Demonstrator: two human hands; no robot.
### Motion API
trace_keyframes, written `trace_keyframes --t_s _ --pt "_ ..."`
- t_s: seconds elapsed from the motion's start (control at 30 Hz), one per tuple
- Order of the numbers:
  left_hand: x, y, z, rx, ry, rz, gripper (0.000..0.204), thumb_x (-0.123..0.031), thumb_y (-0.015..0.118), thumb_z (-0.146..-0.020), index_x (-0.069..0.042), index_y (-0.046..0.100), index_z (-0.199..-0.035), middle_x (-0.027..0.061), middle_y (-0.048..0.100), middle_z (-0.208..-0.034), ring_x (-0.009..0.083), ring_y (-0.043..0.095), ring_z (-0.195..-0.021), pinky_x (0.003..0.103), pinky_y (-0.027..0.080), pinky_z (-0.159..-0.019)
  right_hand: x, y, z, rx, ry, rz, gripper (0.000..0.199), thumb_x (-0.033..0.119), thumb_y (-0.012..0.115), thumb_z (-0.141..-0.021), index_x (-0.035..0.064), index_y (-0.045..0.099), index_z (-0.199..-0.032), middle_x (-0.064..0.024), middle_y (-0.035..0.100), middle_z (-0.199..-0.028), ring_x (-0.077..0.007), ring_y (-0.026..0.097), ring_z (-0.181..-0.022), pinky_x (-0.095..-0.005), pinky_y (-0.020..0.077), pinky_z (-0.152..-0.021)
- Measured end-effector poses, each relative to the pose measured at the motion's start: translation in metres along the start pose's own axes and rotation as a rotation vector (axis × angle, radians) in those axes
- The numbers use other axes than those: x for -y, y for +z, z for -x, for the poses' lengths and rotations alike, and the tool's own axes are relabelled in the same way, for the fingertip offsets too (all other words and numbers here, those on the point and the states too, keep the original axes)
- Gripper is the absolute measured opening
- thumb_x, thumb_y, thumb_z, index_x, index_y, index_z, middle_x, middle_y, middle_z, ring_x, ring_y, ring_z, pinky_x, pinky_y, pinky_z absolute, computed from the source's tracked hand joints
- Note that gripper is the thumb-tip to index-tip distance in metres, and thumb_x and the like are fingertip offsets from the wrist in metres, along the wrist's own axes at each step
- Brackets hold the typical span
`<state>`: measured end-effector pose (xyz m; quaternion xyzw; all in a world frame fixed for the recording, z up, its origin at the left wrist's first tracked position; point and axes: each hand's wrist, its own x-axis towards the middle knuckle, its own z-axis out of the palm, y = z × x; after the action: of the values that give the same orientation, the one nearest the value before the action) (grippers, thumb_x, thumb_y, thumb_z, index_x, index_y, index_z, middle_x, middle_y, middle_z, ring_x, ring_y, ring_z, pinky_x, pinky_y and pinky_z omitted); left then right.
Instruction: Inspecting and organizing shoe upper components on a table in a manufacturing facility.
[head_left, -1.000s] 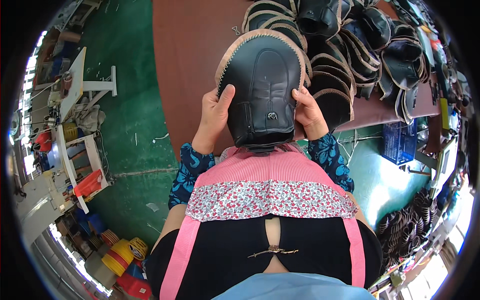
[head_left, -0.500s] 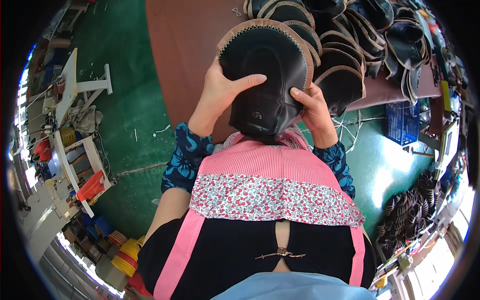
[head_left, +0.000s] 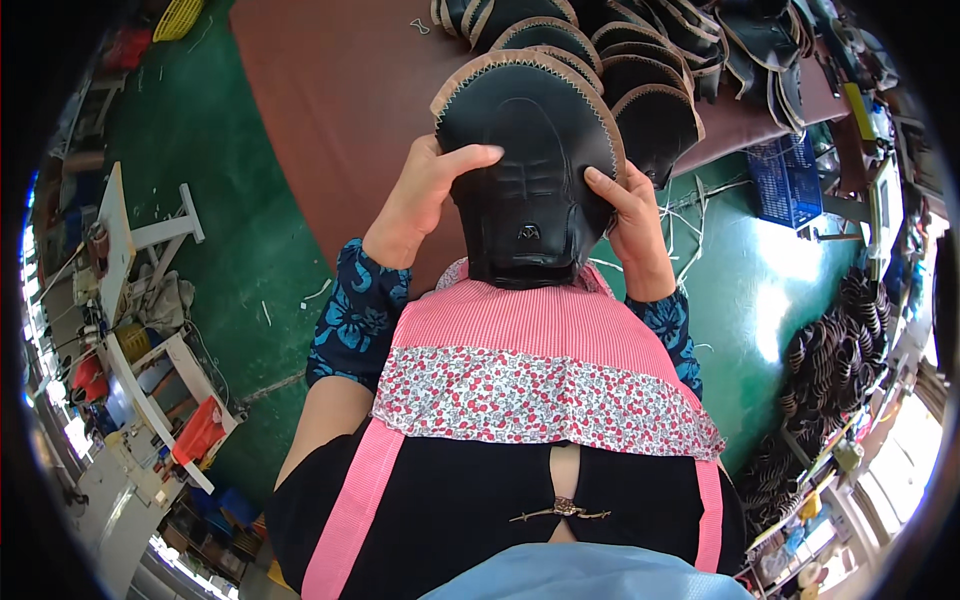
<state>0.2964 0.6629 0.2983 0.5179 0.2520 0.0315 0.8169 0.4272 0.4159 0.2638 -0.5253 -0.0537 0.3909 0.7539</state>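
Between both hands I hold a black leather shoe upper, its rounded top edge bordered by a tan strip with zigzag stitching. A small emblem and raised creases show on its lower front. My left hand grips its left side, thumb flat on the front and fingers hidden behind. On the right side my right hand is closed on it the same way. The lower end comes down close to the pink apron. Just past it, more black uppers with the same tan edging lie overlapped on the table.
The brown-topped table stretches ahead and to the right, with piles of uppers at its far right. A blue crate stands below its right edge. White-framed workbenches are at the left; a dark heap lies at the right.
The upper's front has turned more squarely toward me, so its creases and emblem show better. My left hand has shifted slightly left. The table and its piles appear further left in view.
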Motion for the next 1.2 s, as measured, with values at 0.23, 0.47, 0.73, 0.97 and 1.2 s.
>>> trace_keyframes --t_s 0.23,0.47,0.73,0.97,1.2 --pt "0.002 -0.024 0.007 0.23 -0.045 0.401 0.043 -0.025 0.076 -0.104 0.003 0.072 -0.137 0.0074 0.079 -0.128 0.016 0.074 -0.115 0.03 0.057 -0.101 -0.014 -0.006 -0.007 -0.012 0.054 -0.209 0.035 0.011 0.071 -0.108 -0.0046 0.066 -0.139 -0.0141 0.078 -0.128 -0.022 0.078 -0.113 -0.0346 0.0638 -0.1" --pt "0.026 -0.021 0.036 0.228 -0.128 0.188 0.052 -0.035 0.071 -0.113 0.005 0.064 -0.146 0.0105 0.077 -0.132 0.0173 0.076 -0.116 0.035 0.061 -0.104 -0.033 -0.014 -0.021 -0.053 0.158 -0.305 0.039 0.023 0.069 -0.111 -0.0021 0.066 -0.141 -0.013 0.079 -0.126 -0.0236 0.08 -0.107 -0.0385 0.0667 -0.096" --pt "0.041 -0.026 0.012 0.098 -0.187 0.932 0.042 -0.029 0.057 -0.119 0.003 0.064 -0.145 0.0168 0.074 -0.142 0.0281 0.075 -0.127 0.047 0.063 -0.111 -0.01 0.023 0.014 0.44 0.253 -1.034 0.063 0.044 0.043 -0.12 0.0028 0.046 -0.168 -0.0208 0.046 -0.174 -0.0376 0.044 -0.162 -0.058 0.0329 -0.134" --pt "0.053 -0.031 0.012 -0.012 -0.119 0.776 0.04 -0.033 0.056 -0.12 -0.001 0.065 -0.143 0.0117 0.075 -0.135 0.0226 0.072 -0.126 0.045 0.061 -0.108 -0.006 0.025 0.0 0.275 0.212 -0.934 0.055 0.033 0.04 -0.122 0.0017 0.047 -0.166 -0.0209 0.05 -0.171 -0.0387 0.049 -0.158 -0.0585 0.0346 -0.134" --pt "0.01 -0.032 0.029 -0.513 0.559 -0.343 0.034 -0.027 0.057 -0.118 -0.003 0.071 -0.139 0.0063 0.068 -0.136 0.0183 0.056 -0.132 0.035 0.046 -0.111 -0.003 0.037 -0.006 0.173 0.228 -0.765 0.05 0.027 0.046 -0.121 0.0012 0.048 -0.164 -0.0202 0.056 -0.166 -0.0383 0.054 -0.154 -0.0579 0.0406 -0.131"
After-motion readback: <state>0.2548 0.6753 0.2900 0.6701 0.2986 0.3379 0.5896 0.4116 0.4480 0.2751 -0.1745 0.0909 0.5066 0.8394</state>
